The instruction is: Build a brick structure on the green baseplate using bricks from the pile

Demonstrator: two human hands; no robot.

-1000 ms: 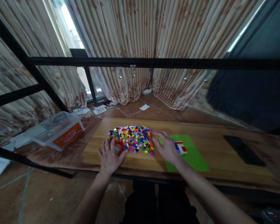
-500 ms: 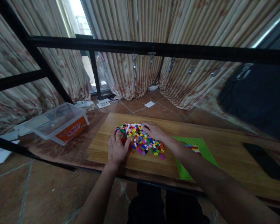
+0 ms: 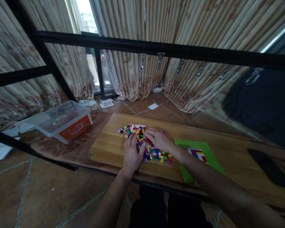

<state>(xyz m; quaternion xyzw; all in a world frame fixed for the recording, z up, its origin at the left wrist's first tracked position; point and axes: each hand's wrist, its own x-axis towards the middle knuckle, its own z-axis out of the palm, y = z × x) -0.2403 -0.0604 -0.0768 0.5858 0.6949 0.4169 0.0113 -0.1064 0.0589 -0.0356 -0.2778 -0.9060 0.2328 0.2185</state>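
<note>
A loose heap of small multicoloured building bricks (image 3: 154, 153) lies on the wooden board. My left hand (image 3: 132, 154) rests at the near-left side of the heap, thumb apart from the fingers, fingertips touching bricks. Over the middle of the heap is my right hand (image 3: 158, 140), its fingers stretched out to the left among the bricks. No held brick can be made out in either hand. Right of the heap lies a green baseplate (image 3: 213, 158), partly behind my right forearm. A patch of red, blue, white and yellow bricks (image 3: 197, 154) sits on it.
A clear plastic box (image 3: 59, 122) with an orange label stands on the brown cloth at left. A dark flat object (image 3: 270, 166) lies at the board's (image 3: 237, 158) right. Black metal bars (image 3: 123, 43) cross in front of the curtains. Papers (image 3: 153, 106) lie on the tiled floor.
My left hand has moved right, from the heap's left edge onto the bricks, closer to my right hand. My right hand has come slightly nearer to me. More of the brick patch shows.
</note>
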